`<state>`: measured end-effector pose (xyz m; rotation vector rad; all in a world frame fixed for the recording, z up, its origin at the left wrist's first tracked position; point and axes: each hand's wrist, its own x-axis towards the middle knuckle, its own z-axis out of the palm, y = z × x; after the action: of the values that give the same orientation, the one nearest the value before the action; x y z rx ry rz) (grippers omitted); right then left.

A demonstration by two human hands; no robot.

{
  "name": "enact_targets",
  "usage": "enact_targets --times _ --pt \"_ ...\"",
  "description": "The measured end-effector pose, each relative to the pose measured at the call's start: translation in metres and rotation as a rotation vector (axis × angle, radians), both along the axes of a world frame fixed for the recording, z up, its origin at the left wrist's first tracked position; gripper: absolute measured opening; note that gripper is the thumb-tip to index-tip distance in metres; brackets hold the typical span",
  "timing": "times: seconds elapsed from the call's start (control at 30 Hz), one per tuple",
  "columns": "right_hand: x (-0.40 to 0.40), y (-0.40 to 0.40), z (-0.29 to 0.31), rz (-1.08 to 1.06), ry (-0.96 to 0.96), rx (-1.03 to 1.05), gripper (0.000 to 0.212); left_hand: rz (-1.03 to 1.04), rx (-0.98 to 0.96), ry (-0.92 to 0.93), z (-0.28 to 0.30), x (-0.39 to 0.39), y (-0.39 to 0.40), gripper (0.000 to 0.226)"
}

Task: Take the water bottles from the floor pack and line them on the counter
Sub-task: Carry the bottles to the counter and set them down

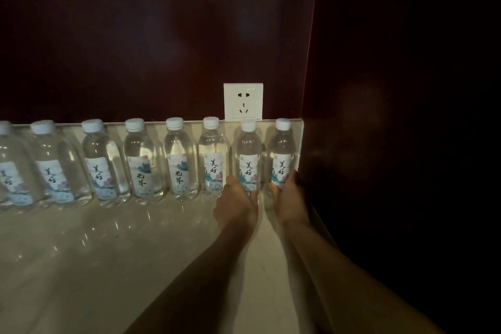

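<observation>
Along the back edge of the pale counter (pixel 108 252), right under the white wall socket (pixel 243 102), eight water bottles stand upright in a row. Left hand (pixel 236 209) is wrapped around the base of the second bottle from the right (pixel 248 157), right hand (pixel 290 205) is closed around the end bottle (pixel 282 154), tucked by the dark side panel (pixel 393 144). Both look set down on the counter. Floor pack isn't in view, so no clue how many are left, but the row looks mostly done to me.
</observation>
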<state>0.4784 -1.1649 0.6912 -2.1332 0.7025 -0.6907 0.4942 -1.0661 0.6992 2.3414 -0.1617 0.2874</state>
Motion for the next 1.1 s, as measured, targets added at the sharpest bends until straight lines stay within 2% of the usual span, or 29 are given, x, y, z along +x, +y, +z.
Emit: enact_targets --times 0.1,0.43,0.83,0.9,1.1 --pt "0.002 -0.004 -0.003 0.057 -0.068 0.001 0.042 0.009 0.007 0.004 0.0 0.004 -0.003 0.039" --pt "0.01 -0.012 -0.004 0.068 0.004 -0.012 0.056 0.015 -0.002 0.02 0.0 0.008 -0.009 0.033" --pt "0.01 -0.009 -0.005 0.108 0.01 -0.004 0.071 0.022 -0.016 0.007 -0.002 0.009 -0.01 0.036" --pt "0.01 -0.008 -0.003 0.073 0.068 -0.029 0.073 0.02 -0.007 0.018 -0.002 0.01 -0.01 0.036" --pt "0.01 -0.014 -0.007 0.083 -0.029 0.048 0.057 0.016 -0.004 0.04 0.0 0.01 -0.009 0.037"
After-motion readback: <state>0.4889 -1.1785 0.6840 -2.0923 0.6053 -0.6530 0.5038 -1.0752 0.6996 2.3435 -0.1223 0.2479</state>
